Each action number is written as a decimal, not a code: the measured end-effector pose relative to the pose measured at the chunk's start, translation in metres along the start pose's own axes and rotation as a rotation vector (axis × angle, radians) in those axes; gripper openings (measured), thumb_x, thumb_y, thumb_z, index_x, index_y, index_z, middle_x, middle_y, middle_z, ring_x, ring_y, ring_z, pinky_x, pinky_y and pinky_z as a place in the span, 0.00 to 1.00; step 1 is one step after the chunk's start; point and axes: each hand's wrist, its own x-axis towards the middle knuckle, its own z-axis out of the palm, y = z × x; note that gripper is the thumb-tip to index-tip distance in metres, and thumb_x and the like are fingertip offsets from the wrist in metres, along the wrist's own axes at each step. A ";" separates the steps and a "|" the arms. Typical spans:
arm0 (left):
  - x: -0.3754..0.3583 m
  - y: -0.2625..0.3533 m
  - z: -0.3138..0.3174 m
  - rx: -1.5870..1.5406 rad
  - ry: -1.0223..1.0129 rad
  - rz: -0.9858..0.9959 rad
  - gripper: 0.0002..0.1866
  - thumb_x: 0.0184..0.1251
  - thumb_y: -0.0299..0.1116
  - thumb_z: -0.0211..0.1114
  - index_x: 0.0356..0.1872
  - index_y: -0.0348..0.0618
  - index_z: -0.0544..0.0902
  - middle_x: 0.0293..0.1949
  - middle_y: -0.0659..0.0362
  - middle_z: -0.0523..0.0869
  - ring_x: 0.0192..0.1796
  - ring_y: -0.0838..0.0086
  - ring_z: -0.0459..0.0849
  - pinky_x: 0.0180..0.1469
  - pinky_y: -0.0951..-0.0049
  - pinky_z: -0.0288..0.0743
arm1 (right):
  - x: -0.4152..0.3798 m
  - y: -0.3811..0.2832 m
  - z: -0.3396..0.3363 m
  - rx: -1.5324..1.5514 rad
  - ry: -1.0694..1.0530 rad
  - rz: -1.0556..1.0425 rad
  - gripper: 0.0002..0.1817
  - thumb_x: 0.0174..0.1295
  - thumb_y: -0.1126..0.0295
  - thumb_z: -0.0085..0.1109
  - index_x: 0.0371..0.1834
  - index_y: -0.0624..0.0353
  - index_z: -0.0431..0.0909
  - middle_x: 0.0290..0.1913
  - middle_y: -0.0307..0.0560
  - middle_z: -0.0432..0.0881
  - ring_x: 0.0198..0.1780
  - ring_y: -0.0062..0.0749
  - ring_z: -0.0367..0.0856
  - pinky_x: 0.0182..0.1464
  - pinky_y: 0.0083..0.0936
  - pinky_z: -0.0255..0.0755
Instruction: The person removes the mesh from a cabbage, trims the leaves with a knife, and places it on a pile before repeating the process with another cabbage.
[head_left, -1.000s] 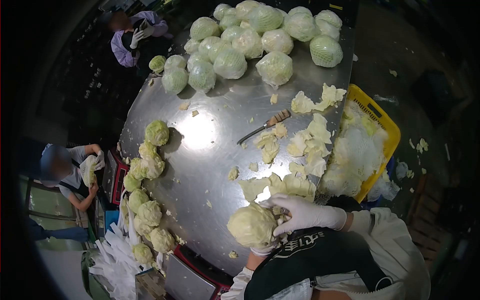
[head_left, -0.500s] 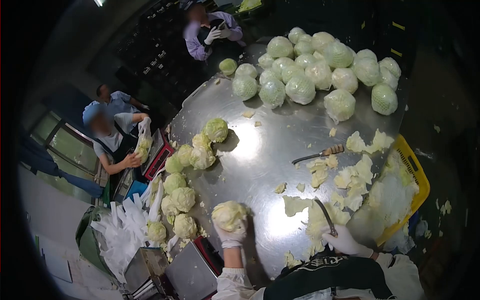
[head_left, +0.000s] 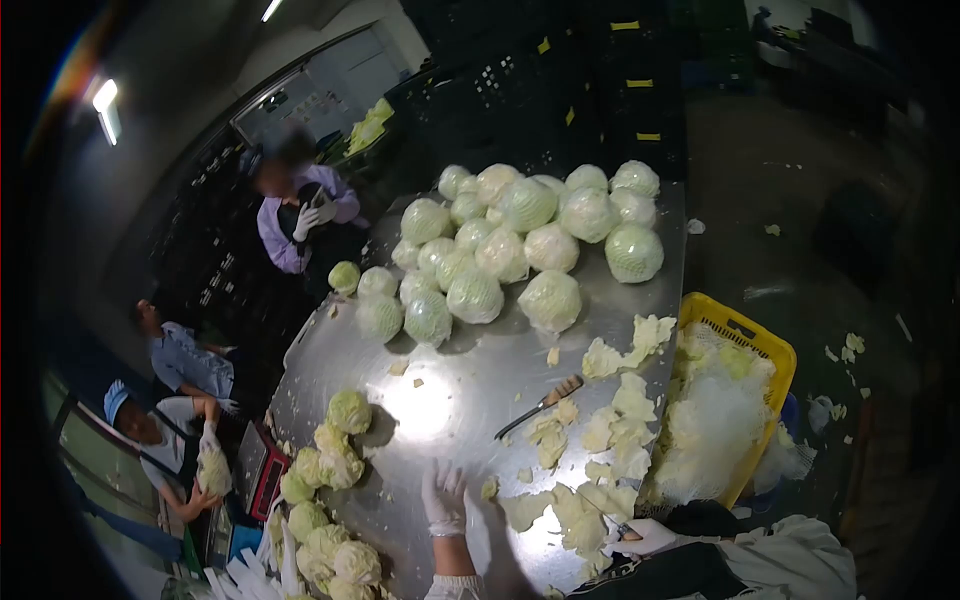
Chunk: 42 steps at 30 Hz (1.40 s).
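My left hand (head_left: 444,497), in a white glove, is over the steel table with its fingers stretched out and nothing in it. To its left lies a row of bare cabbages (head_left: 356,562) with pale leaves. My right hand (head_left: 648,537), also gloved, is closed round the handle of a knife (head_left: 610,520) at the table's right edge. The knife's thin blade points up and left over loose cabbage leaves (head_left: 575,515). Ahead of my hands a second curved knife (head_left: 540,405) with a wooden handle lies flat.
Wrapped cabbages (head_left: 475,296) crowd the far end of the steel table (head_left: 450,365). A yellow crate (head_left: 782,365) with leaves and netting stands at the right edge. Co-workers (head_left: 185,440) are at the left, one holding a cabbage by a red scale (head_left: 268,468).
My left hand has let go of the cabbage it held and its fingers have opened. My right hand still grips the knife. The view has turned up and to the right.
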 end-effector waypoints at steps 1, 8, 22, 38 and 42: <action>0.018 -0.011 0.031 0.185 -0.078 0.036 0.40 0.67 0.41 0.71 0.76 0.48 0.61 0.68 0.48 0.72 0.60 0.55 0.80 0.59 0.59 0.79 | -0.002 -0.001 -0.002 0.037 0.034 -0.032 0.21 0.70 0.64 0.65 0.61 0.63 0.79 0.28 0.33 0.77 0.26 0.15 0.74 0.29 0.16 0.69; 0.159 -0.096 0.232 0.896 -0.397 0.294 0.58 0.49 0.45 0.85 0.78 0.42 0.58 0.70 0.39 0.67 0.69 0.52 0.71 0.68 0.55 0.71 | -0.006 0.009 -0.049 -0.066 0.185 -0.077 0.19 0.70 0.64 0.66 0.61 0.59 0.80 0.30 0.34 0.78 0.29 0.16 0.77 0.33 0.17 0.72; 0.230 -0.145 0.296 0.187 -0.281 -0.130 0.42 0.59 0.57 0.72 0.72 0.49 0.69 0.66 0.51 0.75 0.65 0.53 0.78 0.58 0.46 0.80 | -0.023 0.039 -0.096 -0.157 0.757 -0.084 0.13 0.68 0.67 0.66 0.51 0.60 0.83 0.33 0.38 0.83 0.29 0.21 0.77 0.31 0.24 0.72; -0.109 -0.046 0.051 1.027 -1.036 0.361 0.53 0.41 0.34 0.85 0.71 0.48 0.64 0.75 0.40 0.59 0.78 0.50 0.60 0.77 0.52 0.59 | -0.002 -0.036 -0.036 -0.451 0.286 -0.366 0.15 0.71 0.63 0.59 0.50 0.64 0.73 0.23 0.47 0.71 0.24 0.34 0.70 0.30 0.32 0.67; -0.147 -0.018 0.003 1.573 -0.818 0.474 0.61 0.44 0.32 0.81 0.81 0.47 0.52 0.78 0.41 0.50 0.81 0.50 0.53 0.78 0.51 0.57 | 0.011 -0.032 -0.019 -0.497 0.108 -0.364 0.16 0.72 0.63 0.57 0.52 0.65 0.72 0.25 0.52 0.75 0.25 0.43 0.74 0.33 0.37 0.69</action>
